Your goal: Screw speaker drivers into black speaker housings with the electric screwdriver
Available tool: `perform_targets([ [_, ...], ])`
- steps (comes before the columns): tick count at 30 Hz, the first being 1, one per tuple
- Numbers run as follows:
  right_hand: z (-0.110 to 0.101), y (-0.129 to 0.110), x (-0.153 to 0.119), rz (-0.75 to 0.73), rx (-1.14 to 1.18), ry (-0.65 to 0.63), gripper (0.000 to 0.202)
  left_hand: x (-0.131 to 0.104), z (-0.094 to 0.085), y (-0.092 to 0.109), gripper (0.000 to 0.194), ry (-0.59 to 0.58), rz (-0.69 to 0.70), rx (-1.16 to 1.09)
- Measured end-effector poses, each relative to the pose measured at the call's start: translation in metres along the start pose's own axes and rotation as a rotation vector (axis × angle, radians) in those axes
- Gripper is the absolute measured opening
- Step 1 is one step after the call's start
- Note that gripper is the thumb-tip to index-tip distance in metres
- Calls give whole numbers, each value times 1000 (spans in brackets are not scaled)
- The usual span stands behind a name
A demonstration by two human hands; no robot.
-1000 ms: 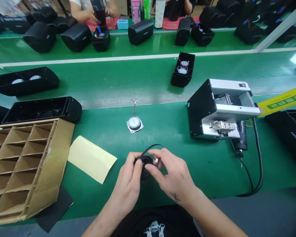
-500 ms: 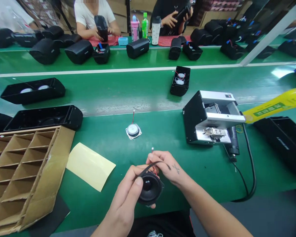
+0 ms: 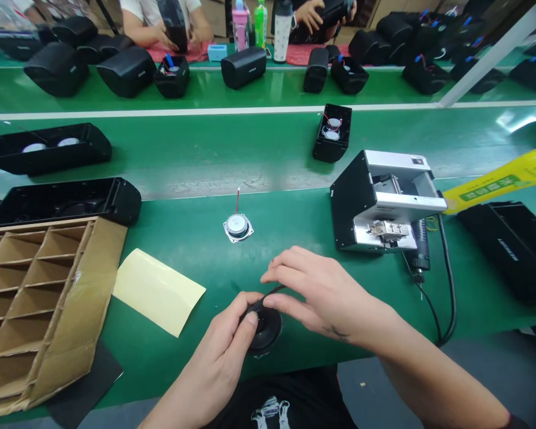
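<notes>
My left hand (image 3: 226, 339) grips a round black speaker driver (image 3: 268, 330), its cone facing up, thumb on the rim. A thin black strip (image 3: 274, 290) runs along the driver's upper edge, with its near end under my left thumb. Over the driver's upper right, my right hand (image 3: 312, 292) pinches the strip's other end between thumb and fingers. Beyond the hands, a second speaker driver (image 3: 237, 226) lies magnet up on the green bench, its red wire pointing away. To the left lies a pale yellow backing sheet (image 3: 158, 292).
A divided cardboard box (image 3: 93, 286) and black speaker housings (image 3: 125, 202) stand at left. A silver and black machine (image 3: 375, 202) sits at right beside an electric screwdriver (image 3: 420, 250) and its cable. Co-workers (image 3: 161, 24) handle housings across the bench.
My right hand has turned over the driver and now covers more of the strip's far end. The driver's red wire no longer shows. The whole view has shifted slightly.
</notes>
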State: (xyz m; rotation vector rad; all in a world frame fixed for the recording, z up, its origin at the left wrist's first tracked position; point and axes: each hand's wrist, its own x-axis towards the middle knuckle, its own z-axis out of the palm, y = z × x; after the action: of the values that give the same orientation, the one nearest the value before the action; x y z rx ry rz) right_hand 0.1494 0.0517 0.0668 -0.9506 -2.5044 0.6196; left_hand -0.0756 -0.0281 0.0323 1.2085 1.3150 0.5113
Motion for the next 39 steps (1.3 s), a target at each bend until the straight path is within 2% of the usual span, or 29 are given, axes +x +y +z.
perform_targets([
  [2, 7, 3, -2, 18, -19, -60, 27, 1, -1, 1, 50, 34, 20, -1],
  [5, 13, 8, -6, 39, 40, -47, 25, 4, -4, 6, 47, 1, 67, -26],
  [9, 14, 11, -10, 39, 158, 29, 24, 8, -5, 7, 41, -38, 92, -131],
  [13, 21, 9, -13, 93, 202, 124, 21, 10, -1, -3, 40, -88, 22, -334],
  [16, 28, 8, -17, 135, 246, 180, 20, 11, 1, -10, 37, -104, 7, -388],
  [24, 38, 6, -24, 174, 304, 206, 20, 14, 4, -8, 28, -87, -22, -482],
  [30, 40, 3, -30, 234, 291, 242, 21, 17, 9, -9, 27, -9, -7, -512],
  [39, 47, -2, -38, 327, 347, 268, 19, 20, 15, -7, 27, 15, -26, -557],
])
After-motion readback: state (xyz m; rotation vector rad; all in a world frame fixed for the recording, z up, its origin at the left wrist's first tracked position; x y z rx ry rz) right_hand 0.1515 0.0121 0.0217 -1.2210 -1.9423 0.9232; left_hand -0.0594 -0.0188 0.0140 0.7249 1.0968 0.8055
